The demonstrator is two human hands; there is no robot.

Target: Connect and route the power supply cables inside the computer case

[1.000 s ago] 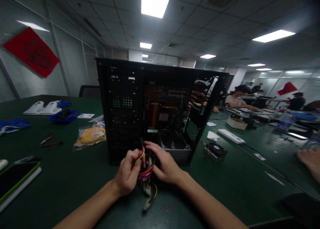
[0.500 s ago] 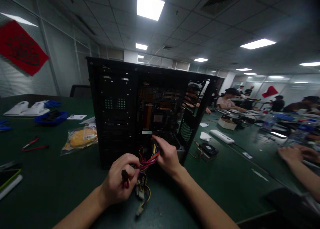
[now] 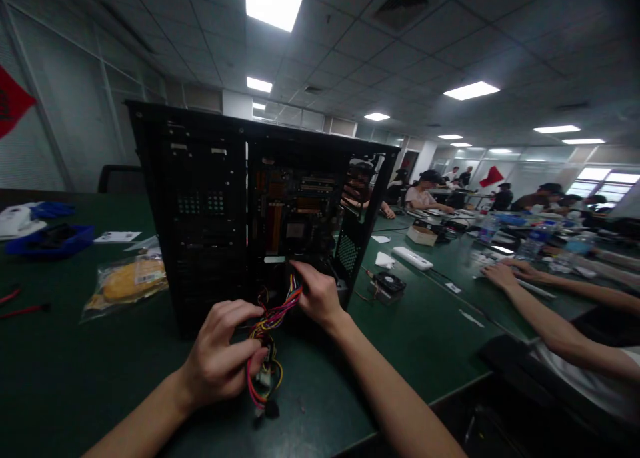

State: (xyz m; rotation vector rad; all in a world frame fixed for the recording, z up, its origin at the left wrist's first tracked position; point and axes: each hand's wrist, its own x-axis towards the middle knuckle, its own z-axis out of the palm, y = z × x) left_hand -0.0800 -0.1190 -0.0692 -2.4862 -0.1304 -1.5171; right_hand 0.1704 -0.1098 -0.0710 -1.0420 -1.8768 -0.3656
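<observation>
A black computer case [image 3: 207,178] stands upright on the green table with its side off. Its motherboard [image 3: 295,205] shows inside. From its lower part comes a bundle of coloured power supply cables [image 3: 277,316], and my right hand [image 3: 316,291] is closed round this bundle at the case's lower opening. My left hand [image 3: 223,351] is curved beside the cables, fingers and thumb apart, the fingertips at the wires. Below it several loose plugs [image 3: 264,378] dangle close to the tabletop. The part of the bundle behind my right fingers is hidden.
Left of the case lie a plastic bag with a yellow item [image 3: 130,281] and a blue tray [image 3: 50,241]. To the right are a CPU cooler with fan [image 3: 387,286] and a white power strip [image 3: 413,258]. Another person's forearms [image 3: 530,311] rest on the table at right.
My left hand has loosened from the cables, and the dark plug it held now hangs below with the others. My right hand keeps its hold. The view has turned right.
</observation>
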